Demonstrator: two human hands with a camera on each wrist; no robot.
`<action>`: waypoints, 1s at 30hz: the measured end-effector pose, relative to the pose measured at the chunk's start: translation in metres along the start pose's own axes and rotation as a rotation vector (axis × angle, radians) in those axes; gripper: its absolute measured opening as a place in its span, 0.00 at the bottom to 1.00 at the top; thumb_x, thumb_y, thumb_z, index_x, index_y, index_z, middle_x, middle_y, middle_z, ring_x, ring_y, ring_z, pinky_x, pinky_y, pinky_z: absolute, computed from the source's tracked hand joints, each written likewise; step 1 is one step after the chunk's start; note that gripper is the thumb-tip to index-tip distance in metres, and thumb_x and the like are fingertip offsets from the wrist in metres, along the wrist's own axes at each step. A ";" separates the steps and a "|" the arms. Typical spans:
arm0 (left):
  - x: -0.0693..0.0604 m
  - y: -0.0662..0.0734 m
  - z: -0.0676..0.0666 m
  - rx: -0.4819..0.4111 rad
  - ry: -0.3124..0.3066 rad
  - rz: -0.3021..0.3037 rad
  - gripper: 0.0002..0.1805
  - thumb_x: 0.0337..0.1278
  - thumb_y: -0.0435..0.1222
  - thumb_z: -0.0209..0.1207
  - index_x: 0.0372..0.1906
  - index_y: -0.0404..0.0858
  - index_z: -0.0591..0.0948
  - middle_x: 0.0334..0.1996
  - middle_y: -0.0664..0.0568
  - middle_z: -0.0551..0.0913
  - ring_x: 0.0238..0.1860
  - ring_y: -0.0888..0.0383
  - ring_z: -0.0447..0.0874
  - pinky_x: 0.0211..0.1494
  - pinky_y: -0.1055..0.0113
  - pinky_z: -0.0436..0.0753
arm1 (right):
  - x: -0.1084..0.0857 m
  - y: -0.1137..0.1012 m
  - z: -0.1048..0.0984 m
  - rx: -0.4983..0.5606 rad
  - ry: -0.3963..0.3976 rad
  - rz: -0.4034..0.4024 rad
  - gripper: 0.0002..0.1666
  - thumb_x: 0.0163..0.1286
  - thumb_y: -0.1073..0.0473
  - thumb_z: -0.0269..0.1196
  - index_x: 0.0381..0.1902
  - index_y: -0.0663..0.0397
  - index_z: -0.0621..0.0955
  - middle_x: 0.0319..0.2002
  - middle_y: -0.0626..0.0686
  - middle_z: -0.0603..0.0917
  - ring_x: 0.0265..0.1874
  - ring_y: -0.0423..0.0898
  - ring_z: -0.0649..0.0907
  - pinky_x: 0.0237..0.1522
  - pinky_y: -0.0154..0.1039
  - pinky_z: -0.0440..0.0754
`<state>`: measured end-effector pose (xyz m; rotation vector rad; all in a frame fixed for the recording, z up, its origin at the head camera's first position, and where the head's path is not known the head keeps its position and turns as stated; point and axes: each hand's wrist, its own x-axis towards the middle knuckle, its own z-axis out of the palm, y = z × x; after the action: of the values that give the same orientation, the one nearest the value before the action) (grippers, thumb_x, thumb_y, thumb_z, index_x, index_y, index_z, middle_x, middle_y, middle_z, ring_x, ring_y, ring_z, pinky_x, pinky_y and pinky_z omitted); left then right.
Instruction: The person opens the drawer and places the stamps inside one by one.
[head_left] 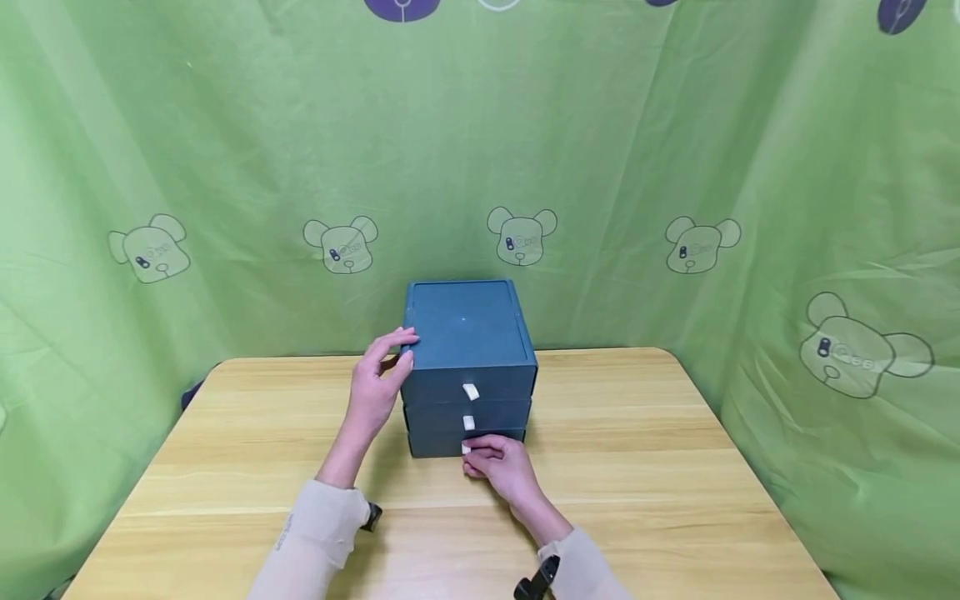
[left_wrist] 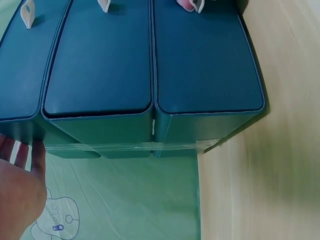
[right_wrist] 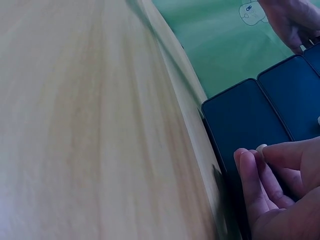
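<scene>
A dark blue three-drawer storage box (head_left: 468, 329) stands on the table with all its drawers closed. White pull tabs hang on the drawer fronts, the top tab (head_left: 470, 391) and the middle tab (head_left: 468, 422) among them. My right hand (head_left: 504, 468) pinches the bottom drawer's white tab (head_left: 466, 449) between thumb and fingers; the right wrist view shows the tab (right_wrist: 261, 148) at the fingertips. At the box's upper left edge, my left hand (head_left: 378, 379) touches it with fairly straight fingers. In the left wrist view those fingers (left_wrist: 38, 157) lie against the box's side.
The box stands near the back of a light wooden table (head_left: 637, 467). Behind it and along both sides hangs a green curtain (head_left: 442, 150) printed with bear heads. Clear tape (left_wrist: 125, 147) runs across the box's side in the left wrist view.
</scene>
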<state>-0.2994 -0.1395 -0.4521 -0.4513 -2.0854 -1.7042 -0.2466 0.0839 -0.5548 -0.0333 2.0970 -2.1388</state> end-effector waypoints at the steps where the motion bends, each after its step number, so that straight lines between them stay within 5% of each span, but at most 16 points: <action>1: 0.000 0.000 0.000 0.003 0.002 0.005 0.14 0.73 0.38 0.60 0.58 0.43 0.85 0.68 0.52 0.79 0.75 0.56 0.69 0.70 0.47 0.77 | 0.000 -0.001 0.000 -0.003 -0.004 0.003 0.16 0.69 0.73 0.65 0.53 0.75 0.83 0.41 0.69 0.89 0.34 0.45 0.90 0.43 0.39 0.90; 9: -0.007 0.011 0.012 0.018 0.087 0.070 0.15 0.74 0.30 0.55 0.58 0.28 0.82 0.67 0.37 0.79 0.76 0.44 0.69 0.71 0.41 0.74 | -0.002 -0.002 -0.002 -0.055 -0.032 -0.015 0.16 0.69 0.72 0.66 0.54 0.74 0.83 0.42 0.69 0.88 0.35 0.45 0.90 0.42 0.38 0.90; 16: -0.013 -0.003 0.007 0.079 0.050 0.080 0.21 0.79 0.36 0.52 0.70 0.44 0.77 0.73 0.50 0.75 0.77 0.53 0.67 0.76 0.52 0.71 | -0.008 -0.012 -0.009 -0.237 -0.120 -0.064 0.16 0.71 0.69 0.65 0.56 0.69 0.83 0.47 0.69 0.87 0.41 0.55 0.90 0.43 0.43 0.90; 21: -0.021 -0.005 -0.011 0.180 -0.064 0.090 0.27 0.81 0.40 0.48 0.79 0.52 0.67 0.79 0.55 0.67 0.78 0.52 0.64 0.77 0.49 0.68 | -0.012 -0.028 -0.024 -0.425 -0.169 -0.134 0.18 0.71 0.67 0.66 0.57 0.64 0.84 0.46 0.62 0.88 0.43 0.52 0.88 0.44 0.38 0.88; 30: -0.029 -0.004 -0.068 0.548 -0.166 0.165 0.33 0.78 0.44 0.53 0.82 0.57 0.59 0.81 0.57 0.61 0.80 0.46 0.62 0.78 0.38 0.62 | -0.018 -0.066 -0.061 -0.681 -0.180 -0.255 0.16 0.71 0.65 0.66 0.56 0.57 0.86 0.47 0.55 0.90 0.46 0.50 0.87 0.51 0.41 0.86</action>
<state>-0.2690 -0.2064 -0.4581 -0.5792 -2.4334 -0.9705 -0.2422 0.1475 -0.4890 -0.5646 2.6984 -1.3460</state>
